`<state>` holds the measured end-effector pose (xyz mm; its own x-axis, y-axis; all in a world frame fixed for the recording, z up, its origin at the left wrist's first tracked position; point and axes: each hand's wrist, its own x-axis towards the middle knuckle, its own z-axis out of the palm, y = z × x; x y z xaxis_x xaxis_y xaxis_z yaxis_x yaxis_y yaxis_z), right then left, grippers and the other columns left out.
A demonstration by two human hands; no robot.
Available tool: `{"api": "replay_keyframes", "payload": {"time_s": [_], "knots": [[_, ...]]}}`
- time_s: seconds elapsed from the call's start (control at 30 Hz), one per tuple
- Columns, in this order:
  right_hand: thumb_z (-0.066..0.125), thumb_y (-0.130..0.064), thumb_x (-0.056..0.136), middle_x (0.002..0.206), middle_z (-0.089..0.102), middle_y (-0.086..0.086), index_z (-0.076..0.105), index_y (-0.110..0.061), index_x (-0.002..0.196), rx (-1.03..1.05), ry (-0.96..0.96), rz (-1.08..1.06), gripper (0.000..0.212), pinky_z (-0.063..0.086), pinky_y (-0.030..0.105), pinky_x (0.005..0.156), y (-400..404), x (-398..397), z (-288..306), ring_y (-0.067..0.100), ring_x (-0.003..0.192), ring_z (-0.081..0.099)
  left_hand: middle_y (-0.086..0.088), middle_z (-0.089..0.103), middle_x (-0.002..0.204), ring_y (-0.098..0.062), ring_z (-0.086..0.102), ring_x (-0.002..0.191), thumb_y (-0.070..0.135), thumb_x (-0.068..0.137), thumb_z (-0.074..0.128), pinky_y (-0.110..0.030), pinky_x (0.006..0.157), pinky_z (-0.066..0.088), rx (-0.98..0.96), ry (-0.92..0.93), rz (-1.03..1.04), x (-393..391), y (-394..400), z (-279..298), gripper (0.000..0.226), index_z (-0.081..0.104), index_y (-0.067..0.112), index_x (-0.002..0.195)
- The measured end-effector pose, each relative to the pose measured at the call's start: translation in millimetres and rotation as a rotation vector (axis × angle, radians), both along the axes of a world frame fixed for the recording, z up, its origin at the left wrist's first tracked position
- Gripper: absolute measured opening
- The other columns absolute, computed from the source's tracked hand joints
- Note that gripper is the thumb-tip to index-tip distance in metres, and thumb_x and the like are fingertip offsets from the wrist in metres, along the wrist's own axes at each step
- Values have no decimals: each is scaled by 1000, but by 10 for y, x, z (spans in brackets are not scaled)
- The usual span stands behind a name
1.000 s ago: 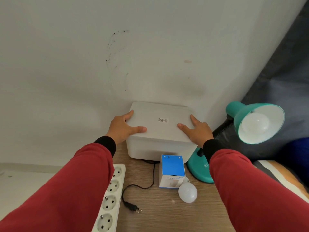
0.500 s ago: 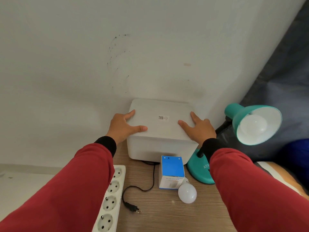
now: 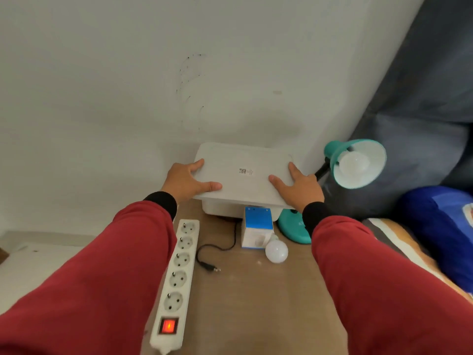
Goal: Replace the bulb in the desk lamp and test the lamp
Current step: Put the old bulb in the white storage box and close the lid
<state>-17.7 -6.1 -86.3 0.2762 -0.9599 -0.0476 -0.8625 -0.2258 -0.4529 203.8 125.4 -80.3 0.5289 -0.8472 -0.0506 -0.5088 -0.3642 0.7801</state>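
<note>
Two hands are gripping a white box (image 3: 243, 172) that is sitting against the wall (image 3: 128, 85): the left hand (image 3: 188, 181) is clasping its left edge, thumb lying on the lid, and the right hand (image 3: 298, 188) is pressing on its right edge, fingers spread flat across the lid. Just right of the right fingers, the teal lamp (image 3: 355, 162) is showing a bulb in its shade. Below the left hand, a white power strip (image 3: 176, 275) is glowing red at its switch. Beneath the right thumb, a blue carton (image 3: 257, 226) is standing, touching a loose bulb (image 3: 276, 251), with a black plug (image 3: 210, 267) lying unplugged nearby.
</note>
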Motion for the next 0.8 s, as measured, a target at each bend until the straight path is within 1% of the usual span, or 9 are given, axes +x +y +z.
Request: {"api": "replay_keyframes", "payload": {"time_s": [0.17,0.27,0.33,0.43,0.57,0.8], "knots": [[40,-71,84,144,32,21,18,-32,150,3,32,2,80,39,42,105,637,-448,-73,38,126,46,-6,38,150,-24,38,136,49,70,77,-32,112,30,107,-99,-38,-441,591,-90,94,34,18,147],[40,-71,83,142,33,20,17,-32,150,22,62,-12,81,42,41,101,977,-755,-227,39,121,50,-7,36,151,-25,36,138,53,71,74,-32,112,29,157,-133,-66,-748,924,-235,94,31,19,148],[39,-72,83,142,34,20,17,-32,150,37,77,-25,81,42,41,101,1188,-943,-366,39,120,50,-8,35,152,-25,34,139,55,71,73,-33,113,28,188,-136,-78,-928,1117,-374,95,31,19,148],[37,-71,84,145,32,20,15,-32,151,63,127,-33,80,40,41,103,1477,-1179,-618,38,124,47,-8,34,152,-25,33,139,56,71,72,-34,113,27,235,-140,-85,-1168,1370,-604,94,31,19,148],[32,-73,84,152,28,19,13,-33,150,141,190,-21,80,35,43,108,1747,-1414,-979,36,135,37,-9,35,150,-27,35,137,55,73,71,-35,113,29,284,-119,-104,-1406,1621,-877,94,29,18,149],[30,-69,88,153,28,17,16,-30,150,246,297,29,75,32,43,110,1952,-1490,-1245,35,137,33,-10,34,151,-28,33,138,59,73,68,-35,113,28,406,-160,-127,-1543,1813,-1163,97,27,15,149]]}}
